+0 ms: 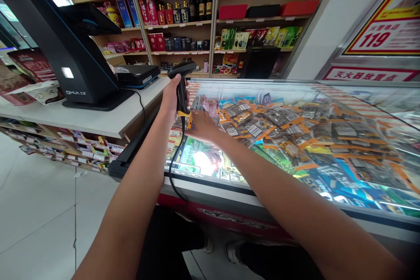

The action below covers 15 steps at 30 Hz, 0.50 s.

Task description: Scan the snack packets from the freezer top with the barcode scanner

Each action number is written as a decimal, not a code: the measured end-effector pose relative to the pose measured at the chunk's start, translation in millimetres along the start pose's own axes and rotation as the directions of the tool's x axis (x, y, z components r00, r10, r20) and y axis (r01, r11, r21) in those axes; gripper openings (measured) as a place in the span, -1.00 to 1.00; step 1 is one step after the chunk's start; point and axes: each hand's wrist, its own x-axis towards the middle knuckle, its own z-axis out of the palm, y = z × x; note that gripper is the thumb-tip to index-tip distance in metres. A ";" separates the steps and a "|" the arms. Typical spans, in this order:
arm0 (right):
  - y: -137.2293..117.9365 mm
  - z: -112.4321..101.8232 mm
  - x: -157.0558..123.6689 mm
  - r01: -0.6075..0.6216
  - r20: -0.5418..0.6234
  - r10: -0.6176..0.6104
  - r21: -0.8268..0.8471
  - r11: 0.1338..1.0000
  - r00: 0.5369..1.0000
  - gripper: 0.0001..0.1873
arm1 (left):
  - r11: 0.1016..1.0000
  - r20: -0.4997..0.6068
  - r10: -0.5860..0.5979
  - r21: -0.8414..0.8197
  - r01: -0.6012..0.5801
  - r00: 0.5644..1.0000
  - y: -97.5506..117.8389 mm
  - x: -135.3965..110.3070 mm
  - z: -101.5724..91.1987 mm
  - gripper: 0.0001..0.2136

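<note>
My left hand (171,92) is closed around the grip of a black and yellow barcode scanner (181,85), its head up and its cable hanging down over the front of the glass-topped freezer case. Just below and to the right, my right hand (204,126) is palm down over the glass, its fingers around the edge of a small snack packet with an orange border (188,123). Most of that packet is hidden by the hand and the scanner. To the right lies a heap of similar clear-and-orange snack packets (256,124).
On the left, a white counter (98,121) carries a checkout terminal (95,89) and a black device (138,74). Shelves (177,23) of boxes and bottles stand behind. The freezer's dark handle bar (131,153) juts out at its left end. Red and yellow signs (380,39) hang at right.
</note>
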 end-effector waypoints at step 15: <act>25.9 -27.5 10.7 -0.179 -0.082 0.396 0.797 0.577 0.914 -0.86 | 1.000 0.058 -0.013 0.004 0.013 0.998 -6.8 2.4 -0.7 -0.57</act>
